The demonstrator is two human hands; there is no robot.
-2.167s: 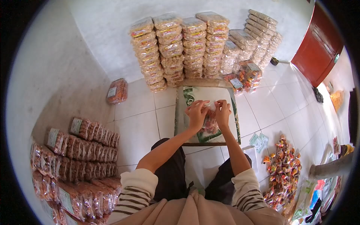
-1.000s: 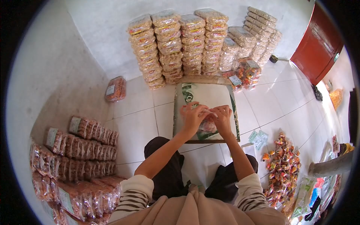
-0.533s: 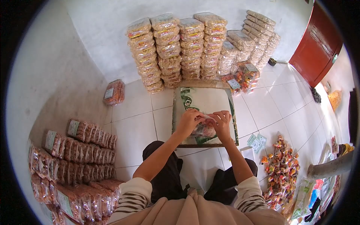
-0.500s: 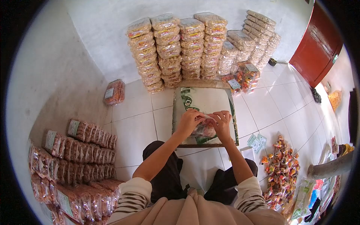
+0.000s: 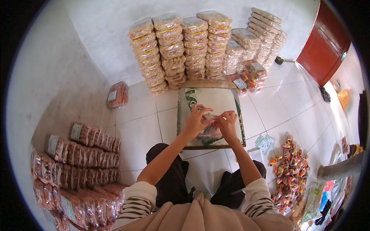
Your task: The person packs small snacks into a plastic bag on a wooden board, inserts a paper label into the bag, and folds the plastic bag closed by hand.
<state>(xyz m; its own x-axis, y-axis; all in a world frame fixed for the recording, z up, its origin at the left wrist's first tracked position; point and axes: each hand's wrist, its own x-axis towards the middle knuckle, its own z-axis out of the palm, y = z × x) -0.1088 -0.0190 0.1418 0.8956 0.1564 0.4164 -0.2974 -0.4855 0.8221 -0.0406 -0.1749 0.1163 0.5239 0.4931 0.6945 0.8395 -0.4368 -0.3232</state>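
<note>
A clear plastic bag (image 5: 210, 133) with reddish contents lies on the low board-topped table (image 5: 223, 98) in front of me. My right hand (image 5: 228, 124) is closed, fingertips pinching the gathered mouth of the bag. My left hand (image 5: 196, 120) is at the other side of the bag's mouth. Its index finger and thumb are apart, with a pale flap of the plastic between them. My hands partly cover the bag, so its contents are hard to make out.
Tall stacks of packed snack bags (image 5: 173, 42) stand against the wall. Rows of brown packets (image 5: 88, 158) fill the left side. A pile of small wrapped packets (image 5: 291, 173) and green-white labels (image 5: 264, 144) lie right. A grey pipe-like object (image 5: 339, 167) juts in at right.
My left index finger and thumb have spread apart and the hand has lifted slightly. The bag's rolled mouth now shows as a raised flap. My right hand has barely moved.
</note>
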